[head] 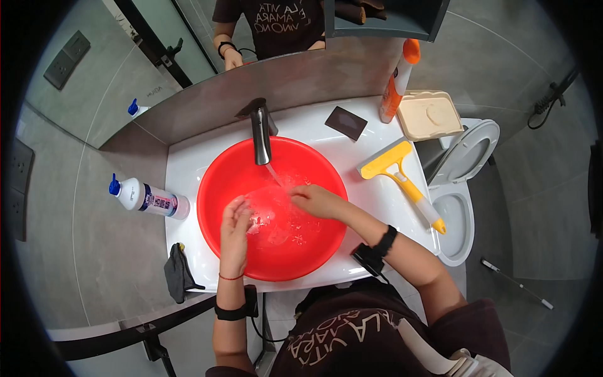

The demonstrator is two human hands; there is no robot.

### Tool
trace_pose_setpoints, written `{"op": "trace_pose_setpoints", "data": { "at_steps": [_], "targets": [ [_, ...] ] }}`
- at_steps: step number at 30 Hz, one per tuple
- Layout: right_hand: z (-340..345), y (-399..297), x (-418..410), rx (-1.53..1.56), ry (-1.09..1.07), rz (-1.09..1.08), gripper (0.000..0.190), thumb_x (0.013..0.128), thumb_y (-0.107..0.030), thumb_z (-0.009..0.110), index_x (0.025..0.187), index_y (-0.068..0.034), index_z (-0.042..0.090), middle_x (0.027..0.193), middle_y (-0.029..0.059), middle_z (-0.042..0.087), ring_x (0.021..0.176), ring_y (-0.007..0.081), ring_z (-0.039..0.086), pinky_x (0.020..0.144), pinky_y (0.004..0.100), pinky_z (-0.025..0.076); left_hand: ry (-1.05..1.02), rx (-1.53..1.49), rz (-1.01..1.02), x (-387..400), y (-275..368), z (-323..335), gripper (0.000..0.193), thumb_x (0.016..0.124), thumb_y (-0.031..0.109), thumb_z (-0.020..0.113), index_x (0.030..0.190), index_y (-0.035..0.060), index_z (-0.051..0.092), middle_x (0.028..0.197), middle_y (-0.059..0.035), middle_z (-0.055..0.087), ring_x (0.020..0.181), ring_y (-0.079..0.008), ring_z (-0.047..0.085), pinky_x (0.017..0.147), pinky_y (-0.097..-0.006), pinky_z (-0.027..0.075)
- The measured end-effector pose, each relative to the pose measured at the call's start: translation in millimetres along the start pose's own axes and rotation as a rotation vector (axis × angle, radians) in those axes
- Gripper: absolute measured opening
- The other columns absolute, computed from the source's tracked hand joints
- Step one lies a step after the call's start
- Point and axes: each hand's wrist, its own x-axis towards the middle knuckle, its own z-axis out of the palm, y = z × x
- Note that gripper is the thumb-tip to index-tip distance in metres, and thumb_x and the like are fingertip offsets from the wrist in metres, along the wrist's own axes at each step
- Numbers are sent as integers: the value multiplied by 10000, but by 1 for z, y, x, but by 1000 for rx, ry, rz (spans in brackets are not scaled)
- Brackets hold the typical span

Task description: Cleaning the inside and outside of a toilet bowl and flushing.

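Observation:
A red plastic basin [268,261] sits on the white washbasin counter, under a dark metal faucet [261,136]. A thin stream of water runs from the spout into it, and shallow water ripples and splashes at its bottom. My left hand [235,228] is over the basin's left side, fingers loosely curled, with nothing visible in it. On the other side, my right hand [315,200] reaches in with its fingertips by the falling water. Those fingertips are bent and blurred, so whether they pinch anything is unclear.
Left stands a blue-capped bottle [158,200]; a dark grey cloth [177,275] hangs at the front-left edge. Right are a dark rectangular pad [346,123], an orange-and-white bottle [398,87], a beige plastic tray [431,115] and a yellow squeegee [400,179]. Beyond is a toilet [454,217].

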Motion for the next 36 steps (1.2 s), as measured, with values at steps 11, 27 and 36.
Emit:
{"op": "trace_pose_setpoints", "data": {
  "at_steps": [11,27,36],
  "targets": [
    [-55,68,-149,-583,208,255,289,729,-170,495,990,-49,518,977,138,523,905,267,497,783,324,391,485,551,481,-30,-32,-79,205,799,62,432,979,-28,472,957,-107,501,886,-173,474,793,-274,364],
    [-5,75,-218,-571,662,118,262,718,-138,516,975,-95,534,1066,101,476,1028,237,410,917,438,226,394,787,463,-47,-111,-92,244,786,99,440,990,-36,439,927,-112,491,843,-189,459,774,-276,350],
    [-4,104,-304,-391,867,148,234,718,-114,525,949,-76,533,1035,104,484,992,262,431,872,377,310,417,846,467,-64,-142,-79,278,773,100,455,1011,-42,430,972,-152,468,913,-253,426,823,-324,315]
  ]
}}
